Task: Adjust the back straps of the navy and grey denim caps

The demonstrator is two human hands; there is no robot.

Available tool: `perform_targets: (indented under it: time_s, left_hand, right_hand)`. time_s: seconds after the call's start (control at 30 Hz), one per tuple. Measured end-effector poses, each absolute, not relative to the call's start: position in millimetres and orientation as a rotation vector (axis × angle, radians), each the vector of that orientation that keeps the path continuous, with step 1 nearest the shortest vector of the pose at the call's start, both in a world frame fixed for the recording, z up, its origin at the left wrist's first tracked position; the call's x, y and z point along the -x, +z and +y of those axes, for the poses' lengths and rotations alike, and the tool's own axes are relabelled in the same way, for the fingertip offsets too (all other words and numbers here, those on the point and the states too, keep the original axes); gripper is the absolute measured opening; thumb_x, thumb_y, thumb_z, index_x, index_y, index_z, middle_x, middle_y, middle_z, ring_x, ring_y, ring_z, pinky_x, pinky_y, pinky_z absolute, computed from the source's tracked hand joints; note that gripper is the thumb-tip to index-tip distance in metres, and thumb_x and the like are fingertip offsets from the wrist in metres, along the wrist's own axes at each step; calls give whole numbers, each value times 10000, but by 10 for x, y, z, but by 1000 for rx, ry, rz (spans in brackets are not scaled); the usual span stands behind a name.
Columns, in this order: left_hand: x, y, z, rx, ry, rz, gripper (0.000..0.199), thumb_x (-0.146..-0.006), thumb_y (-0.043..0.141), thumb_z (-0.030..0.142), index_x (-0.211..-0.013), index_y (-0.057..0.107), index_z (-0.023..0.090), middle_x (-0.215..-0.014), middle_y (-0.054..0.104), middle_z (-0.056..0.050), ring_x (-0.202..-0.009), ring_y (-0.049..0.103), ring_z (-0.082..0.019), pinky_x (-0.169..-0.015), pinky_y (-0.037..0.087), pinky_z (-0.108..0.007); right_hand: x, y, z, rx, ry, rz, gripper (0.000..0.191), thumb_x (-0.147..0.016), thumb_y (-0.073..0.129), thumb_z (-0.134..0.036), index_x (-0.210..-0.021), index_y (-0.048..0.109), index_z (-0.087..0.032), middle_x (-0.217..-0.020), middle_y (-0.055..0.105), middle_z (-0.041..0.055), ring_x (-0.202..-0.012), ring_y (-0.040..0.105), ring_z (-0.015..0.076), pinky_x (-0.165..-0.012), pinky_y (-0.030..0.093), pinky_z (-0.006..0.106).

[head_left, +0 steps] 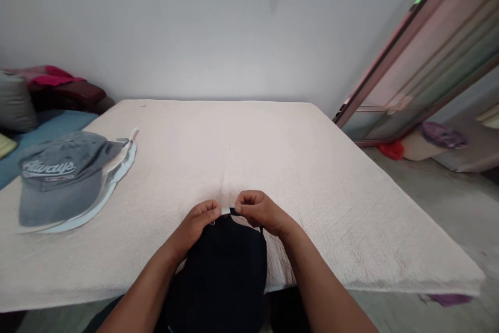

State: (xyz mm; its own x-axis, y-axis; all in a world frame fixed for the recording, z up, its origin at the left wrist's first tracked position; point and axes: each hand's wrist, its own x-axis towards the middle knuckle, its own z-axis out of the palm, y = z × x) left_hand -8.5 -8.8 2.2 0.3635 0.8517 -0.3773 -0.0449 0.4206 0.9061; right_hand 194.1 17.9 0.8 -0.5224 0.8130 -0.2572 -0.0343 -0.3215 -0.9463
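Observation:
A dark navy cap (230,265) hangs at the table's near edge, its back strap (226,211) turned up toward the far side. My left hand (200,224) pinches the strap's left part, by a small white patch. On the other side of that patch, my right hand (259,211) grips the strap's dark end between thumb and fingers. A curved opening shows below the strap, beside my right hand. The lower part of the cap runs out of view at the bottom.
A stack of caps with a grey cap (62,177) on top lies at the left of the cloth-covered table (218,135). Behind stands a white wall (195,37). Cushions sit at far left; a glass door frame and a purple-topped bin (423,141) are at right.

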Motion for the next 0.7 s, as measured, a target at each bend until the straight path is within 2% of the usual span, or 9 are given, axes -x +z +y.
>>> perform_targets:
  time_s: [0.17,0.47,0.7]
  left_hand:
    - [94,-4,-90,-978,687,1010,207,-754,661,356,-773,570,171,-611,511,43,-485,420,-78,-483,302,-206]
    - [89,22,-78,-967,722,932,217,-735,702,284,-845,543,186,-749,576,31,-602,505,-90,-569,358,-214]
    - [88,15,-107,-774,741,889,268,-702,742,291,-879,559,208,-702,606,41,-545,521,-82,-542,371,-199]
  right_hand:
    - [-1929,19,171,1081,1862,-1370,157,-751,643,-284,-689,549,-175,-463,384,-83,-398,318,48,-364,213,174]
    - [-1912,70,167,1059,1946,-1281,183,-752,653,-302,-693,533,-177,-460,375,-89,-396,296,46,-374,202,181]
    - [-1928,13,151,917,2086,-1196,248,-744,688,-368,-740,533,-175,-516,369,-91,-418,260,39,-396,177,185]
